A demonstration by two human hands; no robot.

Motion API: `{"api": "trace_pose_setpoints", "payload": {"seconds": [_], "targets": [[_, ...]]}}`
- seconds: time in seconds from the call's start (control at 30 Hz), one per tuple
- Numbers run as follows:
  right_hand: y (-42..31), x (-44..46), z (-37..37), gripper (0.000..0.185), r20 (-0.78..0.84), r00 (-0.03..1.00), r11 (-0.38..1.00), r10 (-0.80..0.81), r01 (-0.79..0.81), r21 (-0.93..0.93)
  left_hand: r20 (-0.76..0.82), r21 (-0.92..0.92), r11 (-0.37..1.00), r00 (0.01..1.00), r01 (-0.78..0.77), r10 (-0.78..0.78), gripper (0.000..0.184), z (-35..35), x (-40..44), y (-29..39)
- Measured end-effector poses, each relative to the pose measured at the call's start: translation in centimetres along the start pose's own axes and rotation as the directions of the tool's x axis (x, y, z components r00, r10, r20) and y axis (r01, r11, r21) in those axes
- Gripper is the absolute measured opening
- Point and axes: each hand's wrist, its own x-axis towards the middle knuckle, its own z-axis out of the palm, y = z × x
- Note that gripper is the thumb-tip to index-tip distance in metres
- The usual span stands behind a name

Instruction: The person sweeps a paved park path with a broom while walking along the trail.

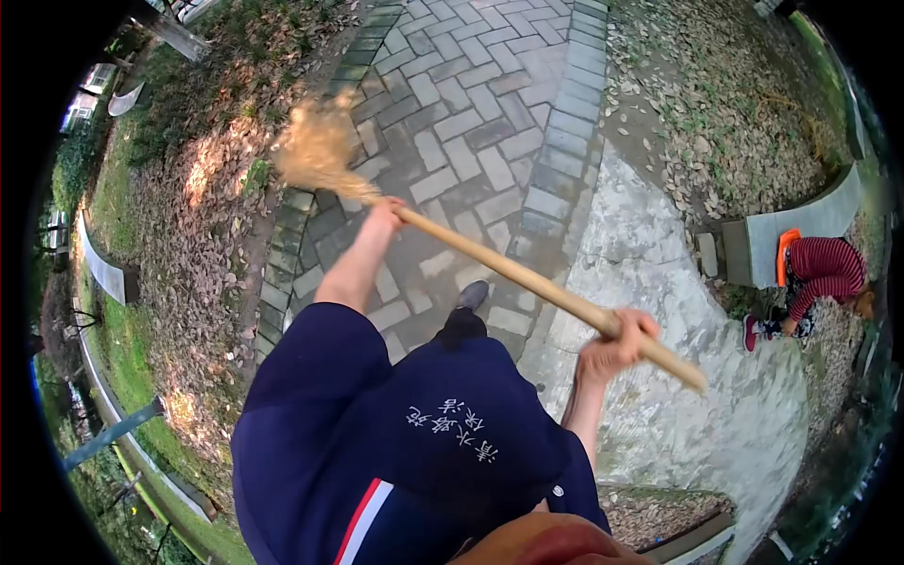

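Note:
A broom (pixel 508 270) with a long pale wooden handle slants across in front of my body. Its straw-coloured head (pixel 315 146) is smeared by motion, at the left border of the brick path. My left hand (pixel 384 213) is closed around the handle just below the bristles. Farther back, my right hand (pixel 615 348) wraps the handle near its end, which sticks out past the fingers. Whether the bristles touch the ground I cannot tell.
The paved path (pixel 452 132) has a raised-looking brick border (pixel 565 141). Dry leaves (pixel 226 188) cover the soil on the left. Concrete (pixel 650 377) lies to the right. A person in a striped top (pixel 829 268) bends beside a curved bench (pixel 800 221).

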Motion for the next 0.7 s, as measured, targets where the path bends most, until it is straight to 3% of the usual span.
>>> {"api": "trace_pose_setpoints", "payload": {"seconds": [0.03, 0.07, 0.13, 0.23, 0.27, 0.3, 0.37, 0.43, 0.5, 0.57, 0.6, 0.63, 0.67, 0.7], "targets": [[2.7, 0.7, -0.1, 0.015, 0.042, 0.99, 0.989, 0.137, -0.139, 0.053, -0.291, -0.114, 0.991, 0.956, -0.074, 0.038, 0.021, -0.3, 1.0, 2.0], [3.8, 1.5, -0.2, 0.015, 0.049, 0.99, 0.989, 0.136, -0.138, 0.051, -0.481, -0.143, 0.954, 0.861, -0.262, 0.165, 0.023, 1.6, -4.0, 2.1], [5.0, 2.8, -0.4, 0.019, 0.02, 0.899, 0.895, 0.438, -0.438, 0.08, -0.378, -0.082, 0.946, 0.888, -0.313, 0.261, 0.023, -2.0, -3.4, 3.6], [6.0, 1.9, -2.3, 0.02, 0.046, 0.879, 0.853, 0.475, -0.473, 0.222, -0.142, -0.075, 0.938, 0.934, -0.34, 0.327, 0.018, -5.6, -3.3, 4.5], [5.8, 1.5, -3.2, 0.022, 0.04, 0.889, 0.863, 0.455, -0.452, 0.226, -0.057, -0.065, 0.932, 0.934, -0.356, 0.352, 0.018, -4.4, -5.2, 3.8], [4.9, 1.6, -4.3, 0.022, -0.016, 0.902, 0.882, 0.43, -0.417, 0.218, -0.021, -0.167, 0.952, 0.966, -0.257, 0.258, 0.019, -3.1, -5.8, 3.2], [1.9, 2.0, -6.2, 0.022, 0.058, 0.955, 0.937, 0.29, -0.295, 0.188, 0.077, -0.196, 0.969, 0.983, -0.149, 0.166, 0.021, 0.1, -6.5, 0.4], [-1.0, 2.8, -9.1, 0.022, -0.085, 0.98, 0.974, 0.183, -0.169, 0.151, 0.122, -0.15, 0.988, 0.992, -0.027, 0.046, 0.022, 4.3, -9.0, -5.1], [-4.0, 3.9, -15.1, 0.022, -0.152, 0.987, 0.95, 0.059, -0.009, 0.311, 0.189, -0.074, 0.99, 0.976, 0.122, -0.107, 0.024, 7.1, -10.5, -11.9], [-8.1, 3.8, -20.7, 0.017, -0.359, 0.933, 0.956, -0.03, 0.132, 0.263, 0.333, 0.199, 0.957, 0.904, 0.209, -0.267, 0.027, 8.4, -11.5, -20.1], [-9.7, 3.5, -24.7, 0.017, -0.459, 0.883, 0.95, -0.095, 0.219, 0.224, 0.286, 0.313, 0.922, 0.903, 0.228, -0.32, 0.028, 9.1, -12.4, -24.1], [-11.9, 2.6, -28.4, 0.017, -0.556, 0.817, 0.936, -0.157, 0.302, 0.18, 0.364, 0.25, 0.882, 0.805, 0.401, -0.469, 0.029, 9.5, -14.5, -28.1], [-14.7, 1.2, -31.0, 0.017, -0.642, 0.747, 0.91, -0.173, 0.37, 0.186, 0.333, 0.304, 0.866, 0.807, 0.398, -0.488, 0.026, 9.8, -16.7, -32.1], [-17.1, -0.1, -33.6, 0.017, -0.701, 0.696, 0.885, -0.157, 0.415, 0.214, 0.377, 0.375, 0.808, 0.721, 0.455, -0.581, 0.019, 9.0, -16.2, -35.7]]}}
